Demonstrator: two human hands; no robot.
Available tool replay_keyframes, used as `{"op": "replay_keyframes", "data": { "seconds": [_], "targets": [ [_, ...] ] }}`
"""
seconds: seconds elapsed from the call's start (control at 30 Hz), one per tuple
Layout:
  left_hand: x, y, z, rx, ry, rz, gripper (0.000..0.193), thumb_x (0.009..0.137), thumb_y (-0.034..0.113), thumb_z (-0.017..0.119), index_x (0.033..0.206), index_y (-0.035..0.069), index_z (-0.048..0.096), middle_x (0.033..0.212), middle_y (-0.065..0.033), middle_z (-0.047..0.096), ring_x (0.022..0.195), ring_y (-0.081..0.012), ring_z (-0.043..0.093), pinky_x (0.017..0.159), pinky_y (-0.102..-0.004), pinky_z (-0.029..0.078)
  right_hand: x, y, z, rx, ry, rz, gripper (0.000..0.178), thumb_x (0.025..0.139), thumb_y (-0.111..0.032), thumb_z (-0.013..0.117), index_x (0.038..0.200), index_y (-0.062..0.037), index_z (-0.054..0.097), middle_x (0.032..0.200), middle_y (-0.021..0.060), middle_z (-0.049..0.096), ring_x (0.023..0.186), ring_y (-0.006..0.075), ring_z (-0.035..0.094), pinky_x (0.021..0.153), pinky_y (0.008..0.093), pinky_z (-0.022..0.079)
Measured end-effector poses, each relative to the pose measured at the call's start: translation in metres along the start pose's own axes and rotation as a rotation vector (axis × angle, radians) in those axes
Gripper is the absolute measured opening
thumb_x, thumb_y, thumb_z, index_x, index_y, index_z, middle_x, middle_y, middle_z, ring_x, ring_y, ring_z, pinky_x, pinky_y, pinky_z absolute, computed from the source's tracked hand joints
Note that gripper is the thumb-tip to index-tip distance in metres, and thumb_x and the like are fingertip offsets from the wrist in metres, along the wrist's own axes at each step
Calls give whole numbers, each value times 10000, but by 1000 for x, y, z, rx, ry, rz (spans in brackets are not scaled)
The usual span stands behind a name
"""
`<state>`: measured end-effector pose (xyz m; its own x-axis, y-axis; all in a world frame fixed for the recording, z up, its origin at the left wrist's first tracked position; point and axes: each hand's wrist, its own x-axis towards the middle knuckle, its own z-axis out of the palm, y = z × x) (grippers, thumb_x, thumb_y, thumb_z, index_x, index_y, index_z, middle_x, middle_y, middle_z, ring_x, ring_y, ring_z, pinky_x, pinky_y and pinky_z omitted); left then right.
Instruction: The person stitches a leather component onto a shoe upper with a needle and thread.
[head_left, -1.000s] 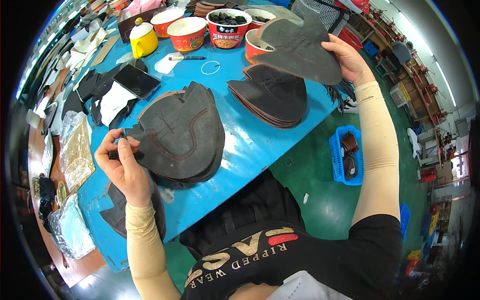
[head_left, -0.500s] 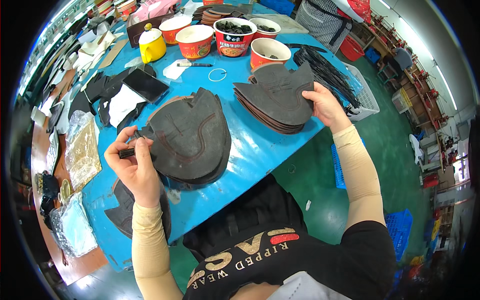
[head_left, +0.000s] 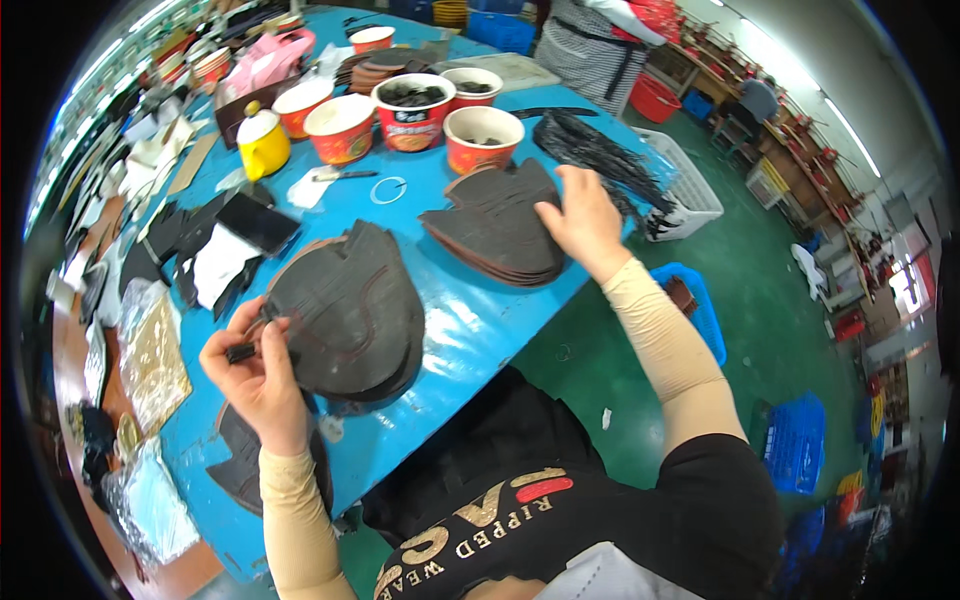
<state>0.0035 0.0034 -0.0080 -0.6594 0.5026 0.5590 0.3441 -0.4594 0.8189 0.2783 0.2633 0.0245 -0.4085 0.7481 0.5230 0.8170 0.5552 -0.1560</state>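
Note:
My left hand [head_left: 262, 372] is closed around a short black pen-like tool [head_left: 241, 352], beside the left edge of a stack of dark, flat leather-like pieces [head_left: 345, 315]. These have a rounded end, a notched end and a curved reddish line on top. My right hand [head_left: 588, 222] rests at the right edge of a second stack of similar pieces [head_left: 500, 225]; its thumb touches the top piece and its fingers are apart. Another dark piece [head_left: 240, 465] lies near my left wrist, partly hidden by it.
Paper tubs [head_left: 412, 125], some with small black parts, and a yellow pot [head_left: 262, 150] stand at the back. A phone [head_left: 258, 224] lies left. Black strips [head_left: 600, 150] hang toward a white basket [head_left: 690, 200]. Below the table's right edge is a blue crate [head_left: 705, 320].
The view has shifted, so the tabletop sits further left and lower. The right stack's top piece now lies more evenly on it, and my right hand's grip has loosened. My left hand keeps its tool.

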Motion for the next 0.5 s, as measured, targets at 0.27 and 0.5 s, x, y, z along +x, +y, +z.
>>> {"op": "replay_keyframes", "data": {
  "seconds": [0.27,0.5],
  "targets": [
    [3,10,2,-117,-108,-79,211,947,-20,530,1076,77,395,1222,-171,571,1011,-165,590,857,-280,484,-4,-155,-1,759,190,-849,65,798,-158,695,841,-154,646,814,7,633,752,199,637,659,341,501],
    [4,9,-11,-258,20,-264,124,964,27,551,1010,71,444,947,-47,573,810,-85,574,725,-201,479,-4,-228,22,1146,131,-957,205,752,-159,744,947,-134,686,845,10,638,836,217,620,757,341,481]
  ]
}}
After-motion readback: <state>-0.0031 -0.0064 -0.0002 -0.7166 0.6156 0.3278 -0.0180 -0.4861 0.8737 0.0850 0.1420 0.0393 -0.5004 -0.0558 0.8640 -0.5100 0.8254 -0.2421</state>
